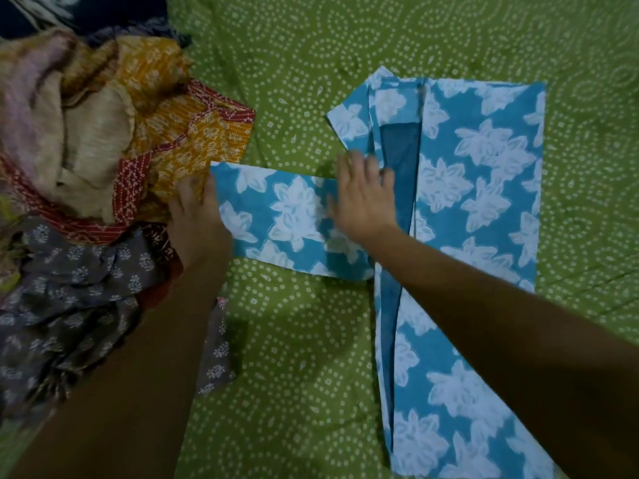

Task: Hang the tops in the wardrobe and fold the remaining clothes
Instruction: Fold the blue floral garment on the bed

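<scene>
Lying flat on a green dotted bedsheet, the blue floral top has its long axis running from the neck end at the far side down to the hem at the near right edge of view. Its body is folded lengthwise, with a strip of plain blue inner fabric showing along the left fold. One sleeve sticks out to the left, at a right angle to the body, its cuff end pointing toward the pile of clothes.

The left hand rests on the cuff end of the sleeve; its fingers reach the cuff edge, but whether they pinch the cloth cannot be told. The right hand lies palm down with fingers spread and fairly straight, pressing where the sleeve meets the body, gripping nothing.

The pile sits at the left of the sheet, touching the cuff: a mustard print with red trim on top, beige cloth beside it, a grey printed garment nearest.
</scene>
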A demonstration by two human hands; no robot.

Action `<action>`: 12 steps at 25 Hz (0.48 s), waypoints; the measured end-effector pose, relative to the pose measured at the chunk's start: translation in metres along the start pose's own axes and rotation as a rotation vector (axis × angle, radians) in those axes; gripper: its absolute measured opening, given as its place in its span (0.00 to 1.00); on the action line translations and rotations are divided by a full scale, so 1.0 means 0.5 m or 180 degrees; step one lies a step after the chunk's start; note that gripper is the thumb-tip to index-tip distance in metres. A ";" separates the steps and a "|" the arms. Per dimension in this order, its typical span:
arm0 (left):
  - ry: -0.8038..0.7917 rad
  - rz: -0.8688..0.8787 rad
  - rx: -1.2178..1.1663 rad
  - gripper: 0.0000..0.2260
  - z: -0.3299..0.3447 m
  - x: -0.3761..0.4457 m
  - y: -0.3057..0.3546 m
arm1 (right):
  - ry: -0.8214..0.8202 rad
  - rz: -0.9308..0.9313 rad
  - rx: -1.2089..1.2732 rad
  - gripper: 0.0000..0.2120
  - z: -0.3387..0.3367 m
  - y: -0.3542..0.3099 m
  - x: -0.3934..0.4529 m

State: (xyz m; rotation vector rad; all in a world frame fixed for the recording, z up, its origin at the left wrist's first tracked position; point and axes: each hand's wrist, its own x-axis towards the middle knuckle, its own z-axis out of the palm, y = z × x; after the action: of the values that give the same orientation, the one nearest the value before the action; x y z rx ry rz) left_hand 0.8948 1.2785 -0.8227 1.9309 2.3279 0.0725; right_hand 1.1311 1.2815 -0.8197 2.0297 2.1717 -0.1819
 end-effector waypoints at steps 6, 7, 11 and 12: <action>0.0085 -0.0167 -0.2404 0.09 0.007 0.016 0.098 | -0.0715 0.0704 -0.0744 0.17 -0.027 0.033 0.128; -0.0597 -0.0754 -0.3093 0.12 -0.002 0.026 0.123 | -0.0540 0.0683 -0.0485 0.18 -0.028 0.021 0.120; -0.2944 -0.2078 -0.4598 0.29 -0.033 0.046 0.210 | 0.0694 0.0163 -0.0096 0.20 0.008 -0.061 0.017; -0.2699 -0.2135 -0.4623 0.28 -0.028 0.049 0.224 | 0.0827 -0.0163 -0.0042 0.20 0.020 -0.082 -0.013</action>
State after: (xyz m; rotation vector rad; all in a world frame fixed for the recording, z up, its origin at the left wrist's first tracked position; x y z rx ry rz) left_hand 0.9979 1.3240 -0.7977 0.3124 1.3741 0.5461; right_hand 1.0910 1.2700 -0.8292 2.0937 2.3676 0.0959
